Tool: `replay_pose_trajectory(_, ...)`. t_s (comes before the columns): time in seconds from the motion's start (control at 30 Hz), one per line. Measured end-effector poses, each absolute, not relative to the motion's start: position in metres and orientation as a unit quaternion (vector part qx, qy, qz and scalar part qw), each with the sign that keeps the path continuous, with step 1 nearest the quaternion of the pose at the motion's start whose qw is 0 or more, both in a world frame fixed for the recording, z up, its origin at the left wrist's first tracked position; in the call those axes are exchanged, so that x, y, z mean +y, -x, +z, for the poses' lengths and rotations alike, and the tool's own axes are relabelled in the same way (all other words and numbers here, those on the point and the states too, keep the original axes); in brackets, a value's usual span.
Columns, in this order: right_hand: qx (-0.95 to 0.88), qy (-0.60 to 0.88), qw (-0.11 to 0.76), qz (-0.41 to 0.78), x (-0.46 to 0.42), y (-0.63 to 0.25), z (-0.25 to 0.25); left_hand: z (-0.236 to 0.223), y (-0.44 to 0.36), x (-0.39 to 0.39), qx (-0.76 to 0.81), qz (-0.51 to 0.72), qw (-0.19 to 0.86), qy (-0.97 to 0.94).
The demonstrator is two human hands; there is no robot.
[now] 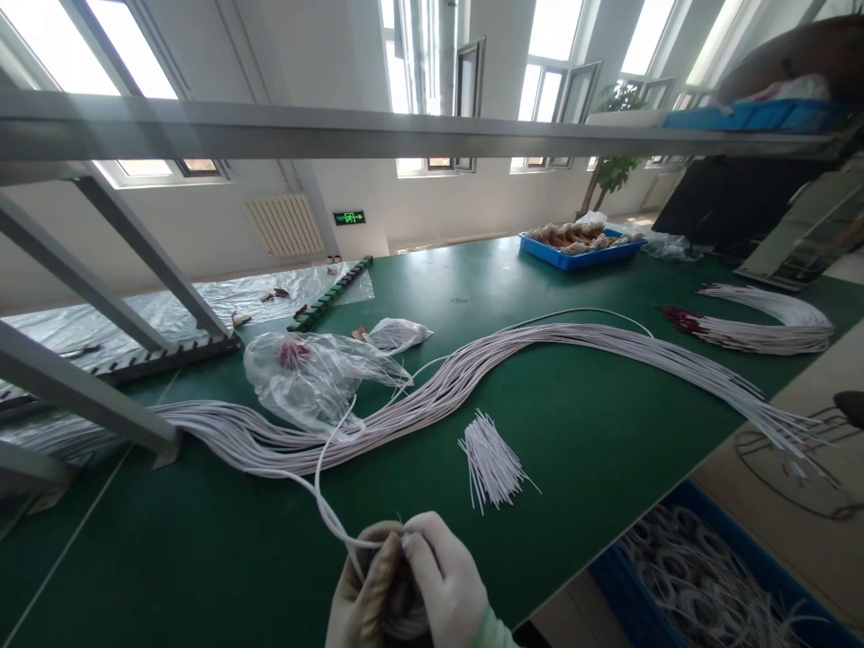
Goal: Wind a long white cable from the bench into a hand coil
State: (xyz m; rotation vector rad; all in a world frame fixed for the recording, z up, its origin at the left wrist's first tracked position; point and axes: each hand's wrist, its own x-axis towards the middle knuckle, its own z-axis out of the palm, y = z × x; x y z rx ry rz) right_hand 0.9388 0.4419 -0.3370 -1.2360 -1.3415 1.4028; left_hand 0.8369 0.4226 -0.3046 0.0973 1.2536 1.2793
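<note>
A white cable (325, 509) loops down from a long bundle of white cables (465, 382) into my hands, low in the head view. My gloved left hand (356, 598) is closed around this cable. Its end lies between the fingertips of my gloved right hand (451, 576), which are pinched right against the left thumb. What exactly sits between the fingertips is too small to make out. Below the fingers, more coiled cable is partly hidden. Short white wire pieces (496, 461) lie in a pile beyond my right hand. A clear plastic bag (290, 373) with small red items rests against the bundle.
The green table (222, 549) carries a smaller bag (398, 334), a green slotted rail (332, 295), a blue tray (573, 259) and a red-ended cable bundle (776, 335). Grey frame posts (87, 396) stand left. A blue bin (611, 576) of coiled cables is below right.
</note>
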Motion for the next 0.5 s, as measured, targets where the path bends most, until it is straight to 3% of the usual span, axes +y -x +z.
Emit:
replay_pose_trajectory(0.2, -0.513, 0.492, 0.437, 0.551, 0.44, -0.937, -0.341, -0.31, -0.849, 0.418, 0.528, 0.579, 0.621, -0.033)
replay_pose_trajectory(0.33, -0.589, 0.467, 0.364, 0.55, 0.441, -0.943, -0.342, -0.318, -0.843, 0.417, 0.529, 0.592, 0.608, 0.005)
replay_pose_trajectory(0.4, -0.651, 0.464, 0.339, 0.495, 0.449, -0.958, -0.341, -0.32, -0.836, 0.418, 0.536, 0.595, 0.599, 0.01)
replay_pose_trajectory(0.5, -0.716, 0.552, 0.287, 0.317, 0.478, -0.994, -0.334, -0.32, -0.826, 0.419, 0.547, 0.604, 0.579, 0.03)
